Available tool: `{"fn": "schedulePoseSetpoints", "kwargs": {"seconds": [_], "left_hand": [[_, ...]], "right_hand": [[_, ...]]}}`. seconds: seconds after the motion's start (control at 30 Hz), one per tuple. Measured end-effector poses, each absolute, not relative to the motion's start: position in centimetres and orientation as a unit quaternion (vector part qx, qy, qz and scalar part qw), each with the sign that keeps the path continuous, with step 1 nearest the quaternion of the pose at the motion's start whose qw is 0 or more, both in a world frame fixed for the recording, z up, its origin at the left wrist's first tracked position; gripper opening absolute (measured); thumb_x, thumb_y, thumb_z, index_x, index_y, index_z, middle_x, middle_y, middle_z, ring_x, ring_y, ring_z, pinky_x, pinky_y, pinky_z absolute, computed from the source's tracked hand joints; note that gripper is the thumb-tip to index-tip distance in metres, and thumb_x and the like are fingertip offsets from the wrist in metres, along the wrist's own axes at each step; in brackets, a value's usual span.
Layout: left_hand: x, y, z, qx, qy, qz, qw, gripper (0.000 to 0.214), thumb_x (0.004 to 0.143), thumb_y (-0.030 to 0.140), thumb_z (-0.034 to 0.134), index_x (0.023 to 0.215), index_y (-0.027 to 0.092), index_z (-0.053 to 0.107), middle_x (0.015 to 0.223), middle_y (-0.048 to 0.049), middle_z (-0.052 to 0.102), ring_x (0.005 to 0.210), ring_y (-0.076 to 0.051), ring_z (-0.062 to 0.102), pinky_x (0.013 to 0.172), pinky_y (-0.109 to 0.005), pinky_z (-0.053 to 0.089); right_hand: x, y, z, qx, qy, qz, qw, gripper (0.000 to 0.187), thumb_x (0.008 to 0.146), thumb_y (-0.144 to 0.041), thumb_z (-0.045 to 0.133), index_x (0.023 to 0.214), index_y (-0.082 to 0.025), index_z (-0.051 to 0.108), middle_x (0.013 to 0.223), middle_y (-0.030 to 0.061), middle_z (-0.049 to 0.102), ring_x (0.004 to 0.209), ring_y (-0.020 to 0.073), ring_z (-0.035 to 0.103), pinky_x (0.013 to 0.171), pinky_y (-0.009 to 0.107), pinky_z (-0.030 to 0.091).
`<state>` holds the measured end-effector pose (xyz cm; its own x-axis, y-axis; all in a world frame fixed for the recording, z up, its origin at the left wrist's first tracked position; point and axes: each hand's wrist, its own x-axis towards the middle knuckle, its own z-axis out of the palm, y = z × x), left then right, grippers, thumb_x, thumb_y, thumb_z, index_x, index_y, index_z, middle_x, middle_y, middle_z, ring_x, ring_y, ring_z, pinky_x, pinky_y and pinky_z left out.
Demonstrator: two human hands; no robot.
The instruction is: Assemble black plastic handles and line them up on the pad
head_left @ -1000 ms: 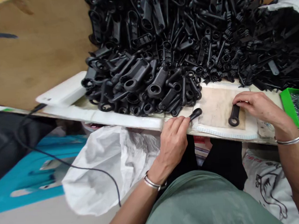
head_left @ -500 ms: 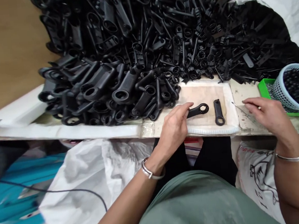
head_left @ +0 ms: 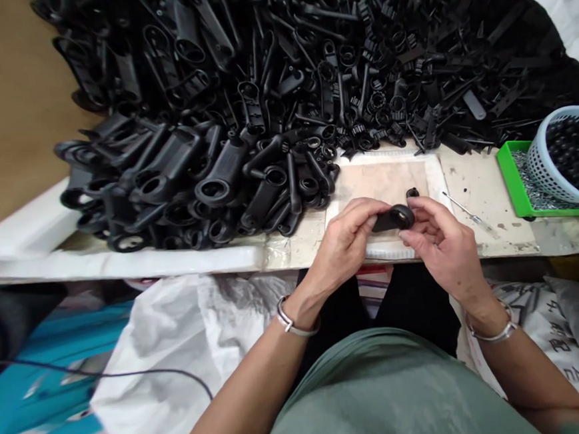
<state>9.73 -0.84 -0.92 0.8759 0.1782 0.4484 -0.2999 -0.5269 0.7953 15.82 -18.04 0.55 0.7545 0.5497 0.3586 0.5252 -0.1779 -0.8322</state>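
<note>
My left hand (head_left: pixel 344 243) grips one end of a black ring-ended plastic arm (head_left: pixel 390 220), low over the work pad. At its ring end is my right hand (head_left: pixel 444 243), with thumb and index finger closed around that end; the other fingers are curled, and whether they hold anything is hidden. Behind the right fingertips, the top of a second black arm (head_left: pixel 412 193) shows on the pad, mostly covered by the hand. A small screwdriver (head_left: pixel 471 214) with a clear handle lies on the table to the right of the pad.
Black plastic parts (head_left: pixel 202 130) form a big heap along the back and left. On the right, a green tray (head_left: pixel 513 182) of small metal pieces stands under a light-blue basket (head_left: pixel 540 157) of black balls. White foam strips (head_left: pixel 123 263) edge the table's front left.
My right hand has let go of the screwdriver, leaving it on the table, and moved left to the arm in my left hand. The arm's ring end has turned and tilted.
</note>
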Motion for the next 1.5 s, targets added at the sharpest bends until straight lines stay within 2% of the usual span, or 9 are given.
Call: {"fn": "schedulePoseSetpoints", "kwargs": {"seconds": [0.1, 0.17, 0.33, 0.47, 0.67, 0.87, 1.07, 1.4, 1.5], "left_hand": [[9.3, -1.2, -0.9, 0.837, -0.045, 0.242, 0.488, 0.023, 0.099, 0.020, 0.051, 0.118, 0.019, 0.064, 0.111, -0.0080, 0.072, 0.104, -0.016, 0.068, 0.091, -0.029, 0.056], [9.0, -1.3, -0.9, 0.836, -0.051, 0.253, 0.484, 0.030, 0.096, 0.020, 0.057, 0.126, 0.019, 0.060, 0.120, -0.0093, 0.070, 0.113, -0.018, 0.067, 0.097, -0.030, 0.055], [7.6, -0.6, -2.3, 0.867, -0.062, 0.279, 0.408, 0.026, 0.090, 0.003, 0.052, 0.109, 0.018, 0.062, 0.118, -0.0086, 0.072, 0.114, -0.016, 0.067, 0.099, -0.027, 0.055], [6.2, 0.1, -3.7, 0.901, -0.088, 0.264, 0.333, 0.036, 0.091, -0.001, 0.043, 0.116, 0.018, 0.061, 0.129, -0.0109, 0.069, 0.123, -0.018, 0.065, 0.104, -0.034, 0.055], [5.3, 0.5, -3.3, 0.945, -0.144, 0.173, 0.235, 0.037, 0.097, 0.016, 0.053, 0.134, 0.019, 0.056, 0.141, -0.0149, 0.061, 0.136, -0.027, 0.055, 0.113, -0.051, 0.048], [5.3, -0.2, -3.3, 0.953, -0.147, 0.184, 0.191, 0.036, 0.098, 0.027, 0.056, 0.132, 0.015, 0.055, 0.139, -0.0179, 0.062, 0.129, -0.026, 0.061, 0.113, -0.051, 0.049], [5.2, -0.8, -3.9, 0.936, -0.163, 0.232, 0.211, 0.037, 0.097, 0.018, 0.056, 0.134, 0.014, 0.052, 0.134, -0.0169, 0.066, 0.123, -0.023, 0.066, 0.108, -0.045, 0.054], [5.2, -1.9, -3.8, 0.943, -0.139, 0.244, 0.181, 0.049, 0.093, 0.025, 0.064, 0.140, 0.021, 0.052, 0.139, -0.0155, 0.064, 0.136, -0.031, 0.055, 0.119, -0.058, 0.037], [5.9, -3.0, -3.0, 0.940, -0.170, 0.241, 0.168, 0.047, 0.093, 0.027, 0.064, 0.139, 0.020, 0.054, 0.138, -0.0160, 0.064, 0.135, -0.032, 0.056, 0.122, -0.062, 0.028]], "right_hand": [[15.9, -17.5, 0.4, -0.762, -0.407, -0.089, 0.496, 0.015, 0.101, -0.027, 0.060, 0.111, -0.020, 0.066, 0.098, 0.0044, 0.074, 0.083, 0.0167, 0.072, 0.076, 0.028, 0.062], [15.9, -17.1, 0.2, -0.753, -0.456, -0.167, 0.444, 0.015, 0.101, -0.020, 0.058, 0.113, -0.019, 0.066, 0.105, 0.0077, 0.074, 0.095, 0.0182, 0.071, 0.085, 0.030, 0.061], [15.9, -18.0, -1.0, -0.742, -0.550, -0.197, 0.328, 0.025, 0.095, -0.005, 0.059, 0.119, -0.012, 0.063, 0.109, 0.0124, 0.073, 0.108, 0.0247, 0.066, 0.098, 0.040, 0.056], [16.3, -20.8, -1.7, -0.787, -0.517, -0.195, 0.275, 0.028, 0.095, -0.010, 0.063, 0.122, -0.013, 0.062, 0.111, 0.0130, 0.072, 0.108, 0.0273, 0.063, 0.099, 0.045, 0.052], [16.6, -21.6, -1.8, -0.857, -0.459, -0.151, 0.178, 0.030, 0.100, -0.030, 0.059, 0.124, -0.013, 0.064, 0.119, 0.0174, 0.066, 0.106, 0.0316, 0.062, 0.090, 0.047, 0.052], [16.0, -20.1, -2.0, -0.856, -0.443, -0.153, 0.219, 0.020, 0.102, -0.022, 0.052, 0.113, -0.014, 0.068, 0.115, 0.0160, 0.066, 0.105, 0.0283, 0.061, 0.090, 0.043, 0.053], [13.6, -20.7, -1.8, -0.844, -0.453, -0.135, 0.252, 0.017, 0.100, -0.017, 0.055, 0.111, -0.013, 0.068, 0.111, 0.0149, 0.067, 0.104, 0.0260, 0.061, 0.093, 0.040, 0.054], [14.4, -22.9, -1.6, -0.849, -0.412, -0.178, 0.277, 0.019, 0.101, -0.025, 0.056, 0.114, -0.016, 0.068, 0.107, 0.0125, 0.069, 0.099, 0.0233, 0.064, 0.089, 0.038, 0.054], [16.2, -26.2, -1.4, -0.896, -0.312, -0.233, 0.214, 0.021, 0.103, -0.025, 0.052, 0.115, -0.019, 0.068, 0.109, 0.0109, 0.069, 0.099, 0.0247, 0.063, 0.089, 0.039, 0.052]]}}
